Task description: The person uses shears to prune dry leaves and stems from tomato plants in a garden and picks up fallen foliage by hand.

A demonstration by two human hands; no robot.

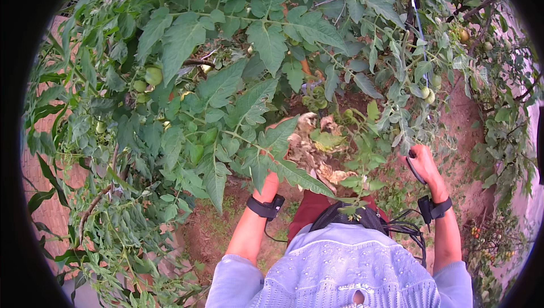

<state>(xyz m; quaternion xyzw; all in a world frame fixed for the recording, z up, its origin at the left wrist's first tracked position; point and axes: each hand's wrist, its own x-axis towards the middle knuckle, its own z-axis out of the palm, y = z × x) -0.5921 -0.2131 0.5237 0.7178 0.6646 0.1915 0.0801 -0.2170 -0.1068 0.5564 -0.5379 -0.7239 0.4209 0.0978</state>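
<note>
My right hand [418,162] is closed around a dark-handled hand tool [415,170], likely scissors or pruners, at the edge of the tomato foliage on the right; its blades cannot be made out. My left forearm reaches up beneath a large tomato leaf [272,161], and leaves hide most of my left hand. Beside that hand hangs a bunch of dry, brown withered leaves [304,148]. Just above the bunch and to its right is a cluster of green tomatoes [315,97]. A yellowing leaf [326,140] touches the dry bunch.
Tomato plants crowd the front and left, with green tomatoes [153,76] among them. A blue-white string [418,23] runs down at the right near pale tomatoes [429,95]. Black cables [410,231] hang at my waist. Reddish soil [461,138] shows beyond my right hand.
</note>
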